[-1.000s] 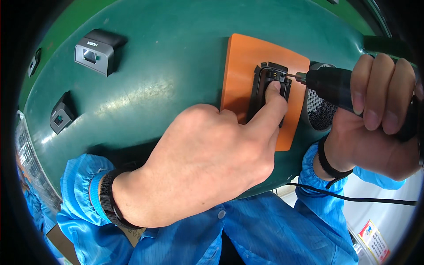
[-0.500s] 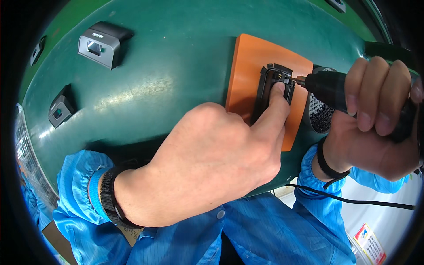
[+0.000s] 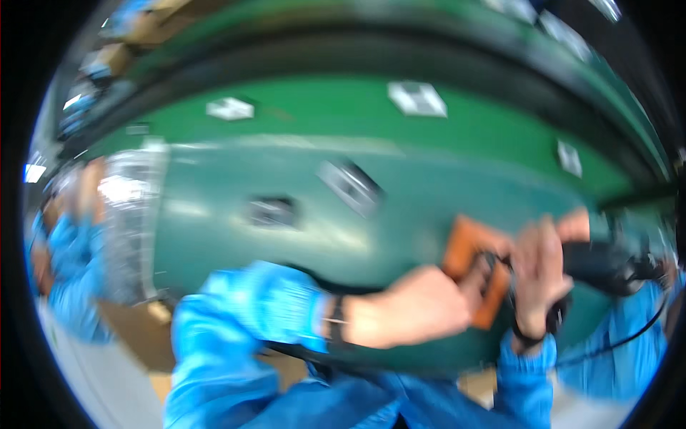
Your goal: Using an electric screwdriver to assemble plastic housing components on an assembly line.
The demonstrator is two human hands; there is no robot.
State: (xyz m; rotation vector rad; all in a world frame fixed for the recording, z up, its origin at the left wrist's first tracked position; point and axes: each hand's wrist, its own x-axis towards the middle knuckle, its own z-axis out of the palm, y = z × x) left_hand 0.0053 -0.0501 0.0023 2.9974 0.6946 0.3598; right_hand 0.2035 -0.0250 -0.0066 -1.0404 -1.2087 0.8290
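Note:
The whole view is smeared by motion. My left hand reaches from the left to an orange block, its fingertips at a small black part lying on the block. How the fingers sit on that part is too blurred to tell. My right hand is raised at the block's right edge, its fingers pointing away from me and smeared. Right beside it lies the dark body of an electric screwdriver; whether my fingers hold it cannot be made out. A further patch of skin, whose owner is unclear, shows just beyond.
Two grey housings, one nearer and one farther, sit on the green table. Pale pieces rest on the brighter green strip behind. Clear plastic wrapping and a blue-sleeved person are at left. A black cable runs at right.
My view has swung up and left, bringing in the far strip and another person. The block appears lower and smaller. My right hand no longer shows wrapped round the screwdriver.

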